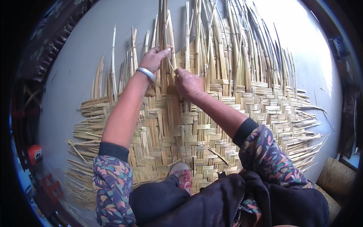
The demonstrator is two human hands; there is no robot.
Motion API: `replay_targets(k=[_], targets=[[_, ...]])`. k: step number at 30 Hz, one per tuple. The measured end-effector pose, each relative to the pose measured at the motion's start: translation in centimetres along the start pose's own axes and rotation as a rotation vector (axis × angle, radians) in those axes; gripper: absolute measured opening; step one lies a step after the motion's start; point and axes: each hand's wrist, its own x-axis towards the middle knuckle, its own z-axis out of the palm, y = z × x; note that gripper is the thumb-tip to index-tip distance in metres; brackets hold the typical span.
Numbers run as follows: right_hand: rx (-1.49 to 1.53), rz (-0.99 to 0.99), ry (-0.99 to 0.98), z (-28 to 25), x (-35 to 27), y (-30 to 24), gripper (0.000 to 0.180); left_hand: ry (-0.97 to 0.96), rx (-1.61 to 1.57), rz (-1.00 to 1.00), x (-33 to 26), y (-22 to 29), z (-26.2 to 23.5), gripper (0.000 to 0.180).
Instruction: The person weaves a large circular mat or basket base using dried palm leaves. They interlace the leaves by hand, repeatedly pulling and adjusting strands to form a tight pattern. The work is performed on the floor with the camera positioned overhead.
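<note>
A large mat of split reed strips [211,132], woven in a twill pattern, lies on the floor beneath me. My left hand [154,59], with a silver bangle at the wrist, is closed around a bundle of long brownish reed strips [163,28] that stands up from the weave. Close by to the right, my right hand [188,84] has its fingers curled in, with a thin strip between thumb and forefinger. The lower part of the bundle runs down between my hands onto the woven part.
Loose reed ends [242,49] fan out along the mat's far edge, and more stick out at both sides. My shoe [182,178] presses on the mat near my body. A red object [35,154] is at the far left, and a brown block-like object [337,176] at the lower right.
</note>
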Motion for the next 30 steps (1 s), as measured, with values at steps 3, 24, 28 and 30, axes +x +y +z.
replay_targets(k=[3, 24, 28, 30], targets=[[-0.003, -0.049, -0.001, 0.1, 0.0, 0.4, 0.016, 0.077, 0.145, -0.038, -0.4, 0.2, 0.3, 0.025], [-0.036, -0.040, -0.097, 0.0, 0.2, 0.5, 0.022, 0.260, 0.526, -0.053, -2.5, -4.3, -2.7, 0.019], [-0.023, -0.059, -0.061, 0.1, 0.1, 0.7, 0.022, 0.368, 0.876, 0.053, -1.2, -5.9, -1.9, 0.032], [0.015, -0.067, -0.027, 0.2, 0.1, 1.3, 0.022, 0.411, 0.885, 0.073, -0.7, -5.6, -0.2, 0.034]])
